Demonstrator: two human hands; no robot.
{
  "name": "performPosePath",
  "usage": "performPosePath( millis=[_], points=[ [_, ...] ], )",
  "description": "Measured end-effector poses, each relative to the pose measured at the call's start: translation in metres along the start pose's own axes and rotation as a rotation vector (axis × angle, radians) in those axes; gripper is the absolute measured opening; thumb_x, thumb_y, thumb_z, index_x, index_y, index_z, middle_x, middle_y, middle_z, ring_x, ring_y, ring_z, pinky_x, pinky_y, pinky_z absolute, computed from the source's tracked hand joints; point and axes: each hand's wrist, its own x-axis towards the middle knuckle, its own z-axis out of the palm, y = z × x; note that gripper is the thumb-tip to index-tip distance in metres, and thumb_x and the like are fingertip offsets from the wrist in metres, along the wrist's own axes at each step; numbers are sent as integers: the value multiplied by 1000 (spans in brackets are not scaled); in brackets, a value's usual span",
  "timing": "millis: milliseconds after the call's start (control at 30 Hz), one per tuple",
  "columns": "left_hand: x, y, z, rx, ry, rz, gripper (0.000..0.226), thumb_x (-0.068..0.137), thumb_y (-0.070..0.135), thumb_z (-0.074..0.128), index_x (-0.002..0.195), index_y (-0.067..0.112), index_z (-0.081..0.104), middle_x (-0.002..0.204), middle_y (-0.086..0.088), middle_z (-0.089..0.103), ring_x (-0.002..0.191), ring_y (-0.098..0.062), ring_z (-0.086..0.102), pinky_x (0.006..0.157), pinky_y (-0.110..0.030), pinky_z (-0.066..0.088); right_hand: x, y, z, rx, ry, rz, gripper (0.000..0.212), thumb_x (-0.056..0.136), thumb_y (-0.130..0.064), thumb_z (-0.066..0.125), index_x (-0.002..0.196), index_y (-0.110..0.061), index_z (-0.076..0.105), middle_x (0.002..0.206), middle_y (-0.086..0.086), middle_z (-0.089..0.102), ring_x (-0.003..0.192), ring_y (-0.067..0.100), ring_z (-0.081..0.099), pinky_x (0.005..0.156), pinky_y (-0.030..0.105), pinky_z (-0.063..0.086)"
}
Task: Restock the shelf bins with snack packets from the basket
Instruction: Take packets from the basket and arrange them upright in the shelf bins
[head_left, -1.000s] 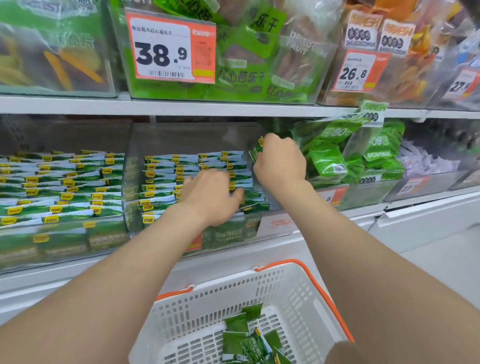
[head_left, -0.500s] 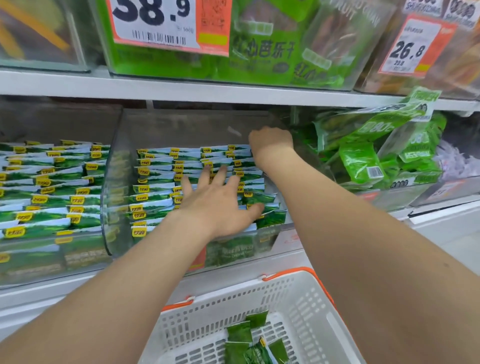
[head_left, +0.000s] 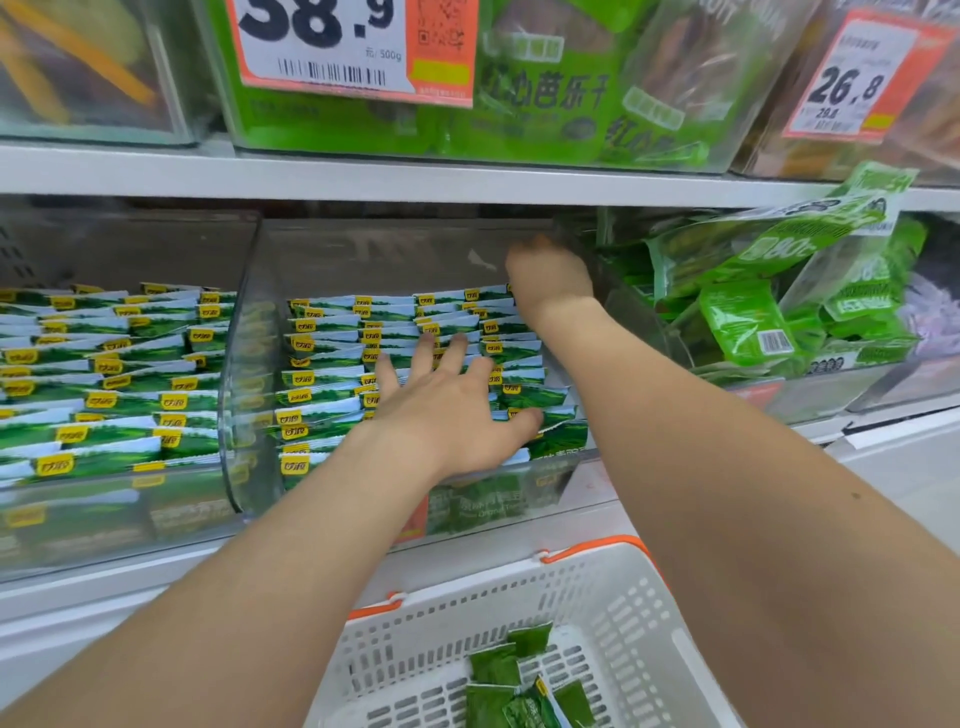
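A clear middle bin (head_left: 244, 364) holds rows of green-and-white snack packets (head_left: 322, 374) with yellow labels. My left hand (head_left: 447, 410) lies flat on the front rows, fingers spread and pressing the packets down. My right hand (head_left: 548, 275) reaches to the back right corner of the same bin. Its fingers point away behind the hand, so any packet in them is hidden. Below, the white basket (head_left: 467, 623) with an orange handle holds several dark green packets (head_left: 519, 680).
A neighbouring bin (head_left: 104, 374) on the left is filled with the same packets. On the right, a bin of bright green bags (head_left: 753, 312) bulges outward. The upper shelf edge (head_left: 363, 176) hangs just above my right hand, carrying bins and a price tag (head_left: 332, 47).
My right hand has moved from the bin's right front edge deeper to the back corner. My left hand has opened flat onto the packets. The view has closed in on the bin.
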Motion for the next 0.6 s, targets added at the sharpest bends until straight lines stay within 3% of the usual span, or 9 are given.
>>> performPosePath(
  millis=[200, 433, 600],
  points=[
    [-1, 0, 0, -2, -8, -5, 91, 89, 86, 28, 163, 34, 19, 175, 3, -5, 159, -29, -15, 121, -70, -7, 9, 10, 5, 109, -169, -4, 26, 98, 6, 51, 120, -1, 63, 121, 19, 64, 111, 36, 64, 86, 40, 53],
    [0, 0, 0, -7, -16, -6, 90, 90, 85, 29, 164, 34, 19, 175, 4, -6, 159, -29, -16, 121, -70, -8, 7, 3, 3, 107, -59, 57, 30, 97, 7, 51, 125, 1, 60, 126, 21, 61, 116, 38, 62, 88, 44, 54],
    [1, 0, -1, -4, 7, 10, 89, 90, 84, 31, 162, 32, 25, 175, 1, -1, 160, -30, -12, 120, -71, -6, -2, 10, -5, 151, -148, 53, 21, 96, 10, 53, 112, -1, 61, 117, 19, 63, 111, 35, 64, 85, 37, 52]
  ],
)
